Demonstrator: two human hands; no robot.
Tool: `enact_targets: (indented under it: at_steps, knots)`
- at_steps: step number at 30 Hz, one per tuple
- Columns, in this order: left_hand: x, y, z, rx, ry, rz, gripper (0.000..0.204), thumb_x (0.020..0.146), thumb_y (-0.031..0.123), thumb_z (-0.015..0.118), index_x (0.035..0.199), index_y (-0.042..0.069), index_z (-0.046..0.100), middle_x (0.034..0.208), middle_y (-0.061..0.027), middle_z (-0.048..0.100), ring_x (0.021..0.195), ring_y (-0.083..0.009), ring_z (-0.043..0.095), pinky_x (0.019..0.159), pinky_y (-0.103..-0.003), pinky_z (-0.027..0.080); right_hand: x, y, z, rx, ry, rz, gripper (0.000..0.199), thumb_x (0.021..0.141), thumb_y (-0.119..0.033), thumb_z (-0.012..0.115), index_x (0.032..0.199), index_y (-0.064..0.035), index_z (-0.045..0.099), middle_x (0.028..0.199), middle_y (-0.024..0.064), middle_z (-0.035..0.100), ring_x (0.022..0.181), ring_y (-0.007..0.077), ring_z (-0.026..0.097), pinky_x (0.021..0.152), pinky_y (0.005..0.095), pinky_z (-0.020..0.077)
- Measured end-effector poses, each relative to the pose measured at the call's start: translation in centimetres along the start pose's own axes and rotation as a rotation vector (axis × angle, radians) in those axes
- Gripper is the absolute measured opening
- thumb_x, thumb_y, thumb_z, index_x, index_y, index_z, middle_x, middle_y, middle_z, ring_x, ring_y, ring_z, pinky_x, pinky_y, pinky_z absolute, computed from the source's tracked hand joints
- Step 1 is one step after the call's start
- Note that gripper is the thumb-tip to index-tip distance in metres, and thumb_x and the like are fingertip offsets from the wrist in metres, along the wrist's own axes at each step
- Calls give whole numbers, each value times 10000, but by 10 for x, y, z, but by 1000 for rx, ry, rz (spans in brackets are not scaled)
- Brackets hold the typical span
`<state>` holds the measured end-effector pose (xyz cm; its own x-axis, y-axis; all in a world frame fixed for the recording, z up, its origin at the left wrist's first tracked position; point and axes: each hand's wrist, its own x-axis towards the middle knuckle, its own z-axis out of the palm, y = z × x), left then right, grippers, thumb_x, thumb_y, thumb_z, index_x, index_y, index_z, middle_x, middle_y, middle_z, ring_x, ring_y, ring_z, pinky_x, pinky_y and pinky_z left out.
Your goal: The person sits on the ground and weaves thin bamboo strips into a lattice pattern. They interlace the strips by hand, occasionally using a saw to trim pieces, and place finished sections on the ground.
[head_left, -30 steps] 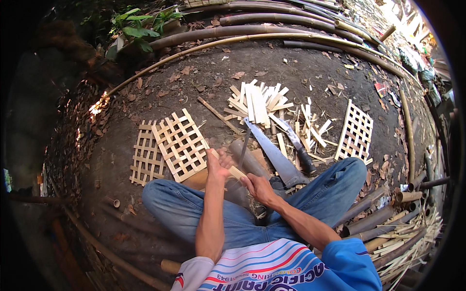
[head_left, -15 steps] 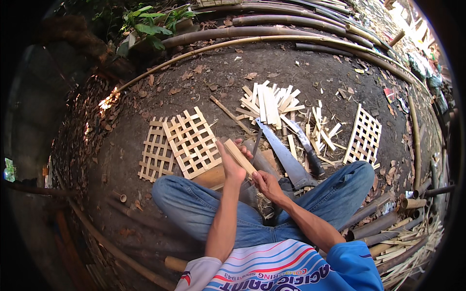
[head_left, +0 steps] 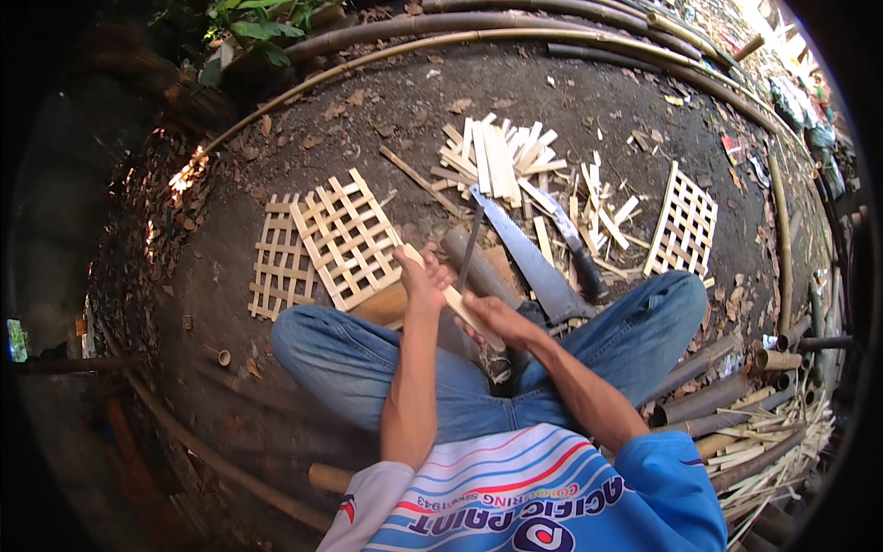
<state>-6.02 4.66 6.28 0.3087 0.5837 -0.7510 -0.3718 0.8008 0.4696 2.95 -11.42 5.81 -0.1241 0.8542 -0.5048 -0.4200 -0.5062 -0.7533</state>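
Observation:
A pale bamboo slat (head_left: 454,300) slants across my lap, its far end up and to the left. My left hand (head_left: 424,278) is closed round its upper part. Lower down, my right hand (head_left: 497,319) grips it with the thumb on top and fingers beneath. Whether it is one piece or several stacked cannot be told. A narrow dark blade-like piece (head_left: 472,247) stands just beyond my right hand, its lower end hidden. Behind the hands lies a thick bamboo log (head_left: 481,262). A hand saw (head_left: 526,251) rests beside it, teeth bared, near a dark-handled knife (head_left: 585,265).
Two woven bamboo lattice panels (head_left: 347,241) overlap on the left; another lattice panel (head_left: 682,224) lies right. Cut bamboo slats (head_left: 495,164) are heaped ahead on leaf-strewn soil. Long bamboo poles (head_left: 478,26) border the far side. Bamboo tubes (head_left: 704,425) and split strips (head_left: 768,451) lie at lower right.
My right hand has slid up the slat toward my left hand and wrapped further round it. The slat has come slightly nearer my lap. The whole view has shifted a little.

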Motion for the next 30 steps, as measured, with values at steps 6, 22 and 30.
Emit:
enact_targets:
  at_steps: [6, 22, 30]
  knots:
    - [26, 6, -23, -237, 36, -196, 682, 922, 724, 246, 648, 123, 417, 480, 26, 268, 387, -120, 207, 370, -273, 181, -14, -28, -13, 442, -203, 107, 866, 958, -682, 199, 1299, 54, 498, 1098, 217, 648, 893, 271, 672, 831, 380, 553]
    - [52, 12, -42, -652, 118, -350, 332, 927, 247, 448, 636, 87, 431, 454, 35, 235, 368, -102, 195, 379, -246, 203, -33, -49, -20, 374, -364, -174, 746, 893, -314, 697, 1501, -111, 315, 1250, 135, 564, 1008, 159, 592, 968, 345, 486]
    - [45, 15, -44, -617, -6, -293, 437, 927, 427, 414, 656, 85, 438, 471, 26, 249, 381, -103, 234, 364, -238, 191, -38, -57, -16, 131, -333, -156, 628, 937, -230, 650, 1477, -84, 364, 1274, 134, 585, 1187, 177, 550, 1042, 344, 438]
